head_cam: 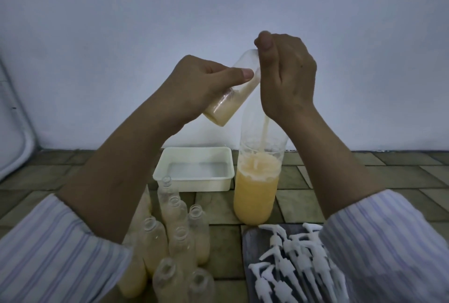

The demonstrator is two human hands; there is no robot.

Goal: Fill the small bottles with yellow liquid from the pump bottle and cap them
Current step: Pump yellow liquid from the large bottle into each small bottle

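Observation:
My left hand [194, 89] grips a small clear bottle [226, 110], tilted with its mouth up and to the right, and yellow liquid fills its lower part. Its mouth meets my right hand [286, 74], which is curled over the top of the tall pump bottle [255, 195]. The pump head is hidden under that hand. The pump bottle stands on the floor about half full of yellow liquid, its dip tube visible inside. Several small bottles [175, 237] stand uncapped in a cluster at lower left, most holding yellow liquid.
Several white pump caps [291, 266] lie on a dark tray [250, 237] at lower right. A white rectangular tub [192, 185] sits behind the small bottles, against the wall. A white frame [14, 132] leans at far left. The floor is tiled.

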